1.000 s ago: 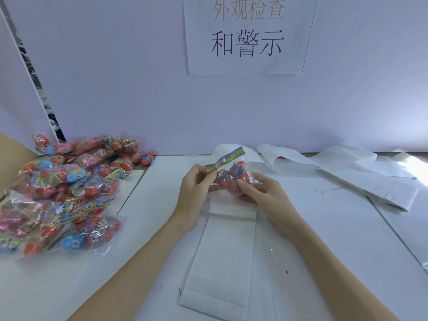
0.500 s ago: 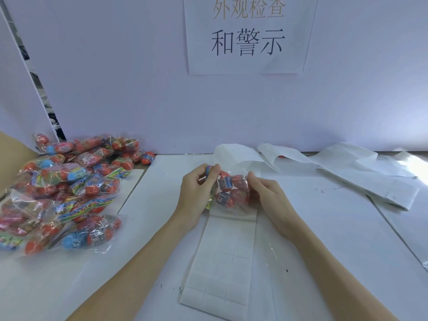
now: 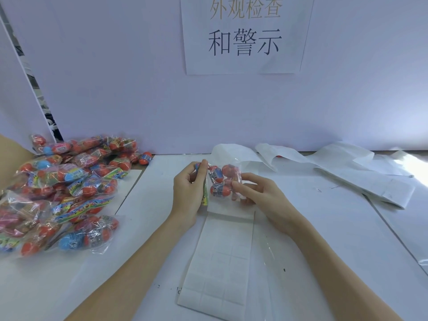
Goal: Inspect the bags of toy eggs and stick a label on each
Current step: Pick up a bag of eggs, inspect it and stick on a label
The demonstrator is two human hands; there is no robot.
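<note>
A white table (image 3: pixel 324 228) is backed by a pale wall carrying a paper sign (image 3: pixel 245 35) printed with Chinese characters. A large pile of bagged toy eggs (image 3: pixel 62 188) is heaped at the table's left side. A long label sheet (image 3: pixel 220 262) is laid at the middle, and used backing strips (image 3: pixel 347 172) are strewn to the right. Above the sheet's far end, one clear bag of toy eggs (image 3: pixel 222 181) is held between both hands: its printed header edge is pinched by the left hand (image 3: pixel 190 188), and its other side is gripped by the curled fingers of the right hand (image 3: pixel 259 195)
</note>
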